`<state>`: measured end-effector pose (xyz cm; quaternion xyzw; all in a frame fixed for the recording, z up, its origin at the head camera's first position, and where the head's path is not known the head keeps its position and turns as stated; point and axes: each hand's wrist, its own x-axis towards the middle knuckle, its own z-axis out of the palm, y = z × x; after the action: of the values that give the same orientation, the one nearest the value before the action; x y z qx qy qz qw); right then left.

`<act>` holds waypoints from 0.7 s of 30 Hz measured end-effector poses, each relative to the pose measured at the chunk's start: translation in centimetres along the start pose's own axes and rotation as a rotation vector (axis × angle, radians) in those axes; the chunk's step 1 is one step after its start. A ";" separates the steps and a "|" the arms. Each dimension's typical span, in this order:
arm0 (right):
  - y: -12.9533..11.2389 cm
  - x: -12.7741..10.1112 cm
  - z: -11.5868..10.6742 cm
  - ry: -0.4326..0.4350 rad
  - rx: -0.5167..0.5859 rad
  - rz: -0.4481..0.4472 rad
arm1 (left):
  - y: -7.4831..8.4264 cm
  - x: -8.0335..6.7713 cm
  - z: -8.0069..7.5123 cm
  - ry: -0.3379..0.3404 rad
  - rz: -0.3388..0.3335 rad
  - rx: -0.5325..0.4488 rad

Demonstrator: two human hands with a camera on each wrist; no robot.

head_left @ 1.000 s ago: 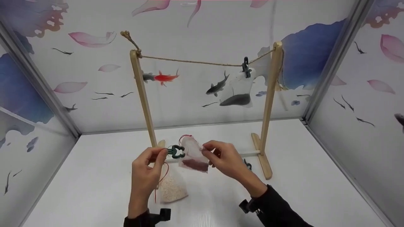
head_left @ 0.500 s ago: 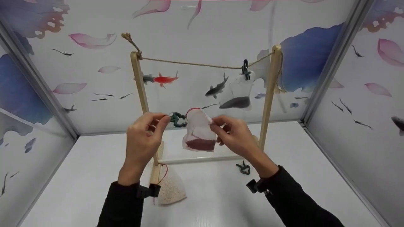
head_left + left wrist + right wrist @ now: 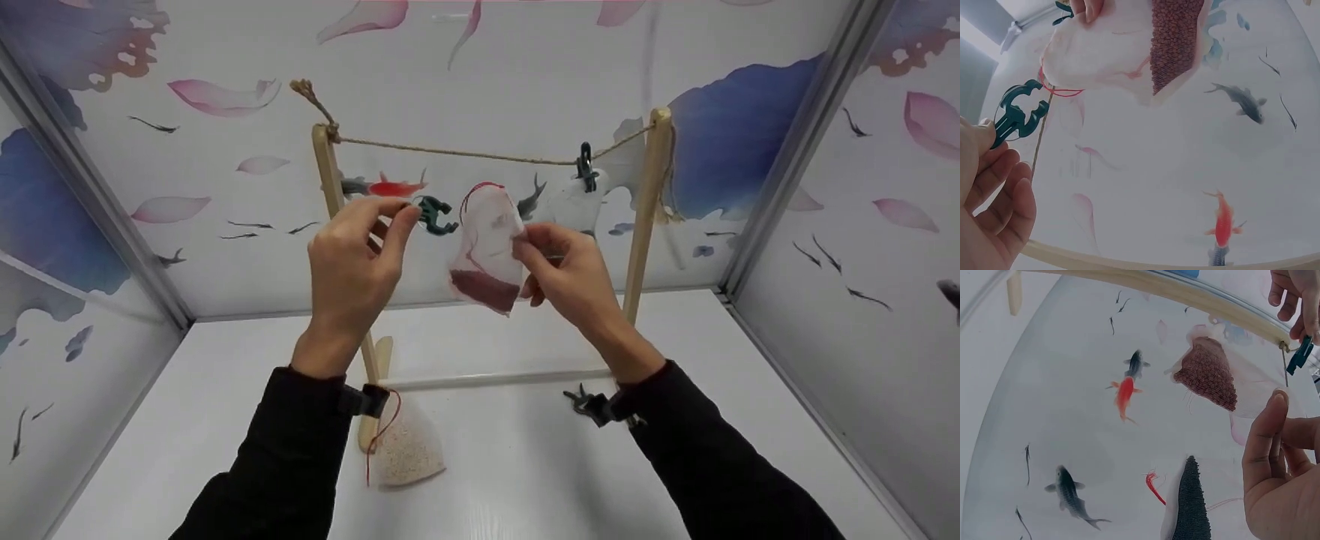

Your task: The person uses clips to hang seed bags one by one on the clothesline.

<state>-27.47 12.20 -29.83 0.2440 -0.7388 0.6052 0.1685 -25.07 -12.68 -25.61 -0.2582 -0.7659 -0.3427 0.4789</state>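
Rope bare left of hung pouch (clipped near right post)

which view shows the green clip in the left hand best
The left wrist view: the green clip fills the frame close up, pinched by the left hand, its jaws near the rope. The head view shows it small; the right wrist view shows only an edge.

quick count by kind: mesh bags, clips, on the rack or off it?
Mesh bags: 3 — red-filled bag held, dark-filled bag on the line, white-filled bag on the table.
Clips: 3 — held clip, line clip, table clip.
Total: 6
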 end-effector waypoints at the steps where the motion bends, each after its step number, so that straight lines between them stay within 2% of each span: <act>1: 0.0 0.1 0.0 0.000 0.009 0.007 | 0.0 0.3 0.2 0.009 0.008 0.002; 6: 0.4 1.0 0.0 0.023 0.013 0.037 | 0.3 1.6 1.0 0.016 0.059 0.035; 11: 0.7 1.9 -0.2 0.040 -0.022 0.041 | 0.8 3.7 1.5 -0.006 0.116 0.090; 16: 0.2 2.7 -0.3 0.041 -0.136 0.029 | 1.4 6.1 1.7 -0.085 0.151 0.166; 21: -0.9 3.5 -0.2 0.072 -0.342 -0.051 | 1.6 8.1 2.0 -0.207 0.156 0.250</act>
<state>-29.87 11.72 -27.16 0.2086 -0.8180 0.4746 0.2492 -28.35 -9.62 -18.41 -0.2892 -0.8255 -0.1783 0.4508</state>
